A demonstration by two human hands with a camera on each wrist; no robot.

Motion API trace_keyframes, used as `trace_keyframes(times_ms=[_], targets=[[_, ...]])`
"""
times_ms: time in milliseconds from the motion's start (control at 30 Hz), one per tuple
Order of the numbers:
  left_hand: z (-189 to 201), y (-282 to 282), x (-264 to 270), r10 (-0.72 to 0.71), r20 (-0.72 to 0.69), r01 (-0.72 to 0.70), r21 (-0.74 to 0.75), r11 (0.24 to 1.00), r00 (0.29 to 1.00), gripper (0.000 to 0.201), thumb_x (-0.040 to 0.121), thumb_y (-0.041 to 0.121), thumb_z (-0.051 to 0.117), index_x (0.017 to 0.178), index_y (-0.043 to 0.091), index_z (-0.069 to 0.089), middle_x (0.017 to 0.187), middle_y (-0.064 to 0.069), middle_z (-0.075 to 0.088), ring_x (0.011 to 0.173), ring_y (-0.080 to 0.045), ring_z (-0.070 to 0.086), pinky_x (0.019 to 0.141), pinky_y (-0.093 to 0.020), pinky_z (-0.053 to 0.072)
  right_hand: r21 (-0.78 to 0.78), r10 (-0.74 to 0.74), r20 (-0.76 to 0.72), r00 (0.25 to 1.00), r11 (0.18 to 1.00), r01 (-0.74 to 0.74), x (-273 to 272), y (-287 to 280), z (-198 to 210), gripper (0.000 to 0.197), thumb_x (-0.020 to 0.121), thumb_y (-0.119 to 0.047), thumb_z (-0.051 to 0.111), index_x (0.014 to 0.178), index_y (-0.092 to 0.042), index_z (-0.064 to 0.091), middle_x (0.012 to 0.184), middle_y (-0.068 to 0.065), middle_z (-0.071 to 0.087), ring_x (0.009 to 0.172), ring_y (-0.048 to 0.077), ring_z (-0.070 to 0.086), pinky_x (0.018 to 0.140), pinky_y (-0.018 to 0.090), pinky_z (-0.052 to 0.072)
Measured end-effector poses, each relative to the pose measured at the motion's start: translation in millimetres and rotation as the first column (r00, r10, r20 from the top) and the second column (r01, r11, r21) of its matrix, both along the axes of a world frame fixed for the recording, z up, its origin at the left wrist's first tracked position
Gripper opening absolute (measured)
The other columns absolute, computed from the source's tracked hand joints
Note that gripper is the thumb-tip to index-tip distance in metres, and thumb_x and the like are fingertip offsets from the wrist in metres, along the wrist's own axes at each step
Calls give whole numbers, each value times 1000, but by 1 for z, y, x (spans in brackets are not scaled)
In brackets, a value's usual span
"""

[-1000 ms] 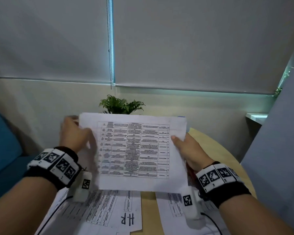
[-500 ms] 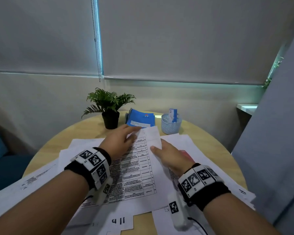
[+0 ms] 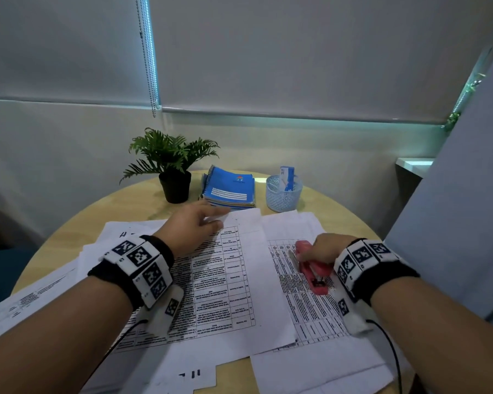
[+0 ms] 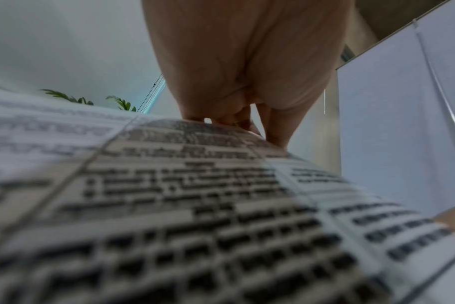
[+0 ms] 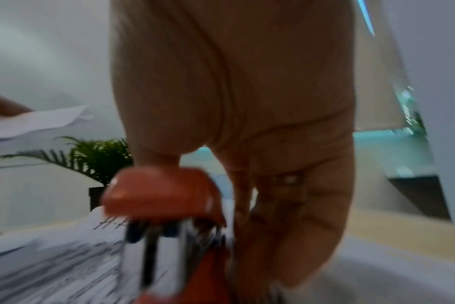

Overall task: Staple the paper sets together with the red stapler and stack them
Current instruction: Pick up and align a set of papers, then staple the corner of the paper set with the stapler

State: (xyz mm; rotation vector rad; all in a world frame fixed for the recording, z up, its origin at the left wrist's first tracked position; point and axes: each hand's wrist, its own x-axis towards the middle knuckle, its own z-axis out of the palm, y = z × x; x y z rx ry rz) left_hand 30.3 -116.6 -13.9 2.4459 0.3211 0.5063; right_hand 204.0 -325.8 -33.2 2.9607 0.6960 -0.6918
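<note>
A printed paper set (image 3: 234, 280) lies on the round wooden table (image 3: 125, 203), over other loose sheets. My left hand (image 3: 215, 218) holds its far corner, fingers curled over the edge; in the right wrist view that corner (image 5: 39, 121) is lifted off the table. The left wrist view shows my left hand (image 4: 247, 119) bent down at the far edge of the printed page (image 4: 195, 185). To the right, my right hand (image 3: 305, 255) grips the red stapler (image 3: 313, 275), which rests on another printed sheet (image 3: 310, 302). The stapler's rear end (image 5: 164, 189) is blurred.
At the table's far side stand a potted plant (image 3: 172, 166), a pile of blue notebooks (image 3: 229, 189) and a mesh cup (image 3: 283, 194) with a small box in it. More sheets (image 3: 40, 294) spread to the left. A grey panel (image 3: 453, 223) rises close on the right.
The paper set, held up in both hands a second ago, now lies on the table. My right hand has let go of it, moved right and taken hold of the stapler.
</note>
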Motion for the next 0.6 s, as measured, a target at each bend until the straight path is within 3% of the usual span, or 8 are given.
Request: trace_keyframes(times_ms=[100, 167, 233, 267, 367, 467, 533, 600], targets=[[-2, 1, 2, -18, 5, 18, -23, 1000, 1000, 34, 90, 17, 61, 124, 21, 61, 98, 16, 51, 78, 5, 49, 73, 5, 36, 21, 42, -11, 999, 999, -42, -10, 4, 0, 32, 94, -36, 50, 101, -8, 63, 89, 5, 60, 77, 19, 56, 62, 20, 39], [-4, 3, 3, -22, -2, 22, -23, 999, 1000, 34, 90, 18, 61, 124, 24, 61, 91, 25, 48, 76, 12, 47, 73, 2, 38, 187, -11, -68, 998, 982, 23, -15, 6, 6, 31, 99, -29, 39, 88, -8, 59, 62, -2, 63, 57, 11, 56, 48, 16, 38], [-5, 3, 5, -21, 11, 21, -22, 1000, 1000, 33, 91, 17, 60, 123, 23, 62, 84, 28, 44, 73, 16, 45, 66, 4, 33, 427, -94, -151, 984, 892, 150, -12, 10, 12, 36, 99, -32, 38, 88, -4, 58, 47, -4, 61, 48, 8, 56, 49, 17, 41], [-4, 3, 5, -21, 24, 22, -23, 1000, 1000, 33, 91, 16, 60, 123, 23, 62, 83, 29, 43, 72, 18, 44, 66, 5, 32, 565, -131, -220, 967, 790, 236, -9, 13, 14, 32, 97, -32, 46, 97, -1, 55, 57, 0, 65, 53, 10, 60, 53, 20, 46], [-3, 1, 4, -19, 58, 21, -34, 999, 998, 33, 91, 14, 59, 123, 21, 62, 82, 29, 43, 75, 20, 44, 69, 8, 31, 861, -179, -357, 917, 318, 398, -6, 26, 25, 41, 82, -22, 71, 110, -4, 48, 96, 10, 66, 83, 22, 67, 74, 39, 57], [-2, 1, 2, -19, 79, 23, -45, 999, 997, 33, 91, 15, 59, 123, 22, 62, 85, 30, 45, 77, 21, 44, 70, 8, 31, 928, -245, -367, 897, -26, 372, -12, 44, 32, 45, 75, -33, 72, 110, -9, 60, 101, 8, 69, 90, 23, 68, 87, 47, 54], [-2, 1, 0, -8, 93, 12, -45, 999, 996, 33, 92, 18, 58, 124, 25, 62, 87, 28, 47, 79, 19, 45, 68, 4, 33, 918, -262, -394, 881, -160, 363, -19, 55, 32, 43, 80, -35, 71, 111, -11, 54, 103, 5, 68, 90, 21, 67, 89, 46, 53], [-1, 1, -1, 12, 103, -8, -39, 999, 995, 32, 92, 21, 57, 124, 26, 61, 87, 24, 48, 78, 16, 46, 66, 1, 33, 902, -253, -422, 871, -214, 375, -26, 64, 29, 38, 85, -34, 68, 111, -15, 47, 104, 5, 66, 83, 16, 68, 82, 40, 56]])
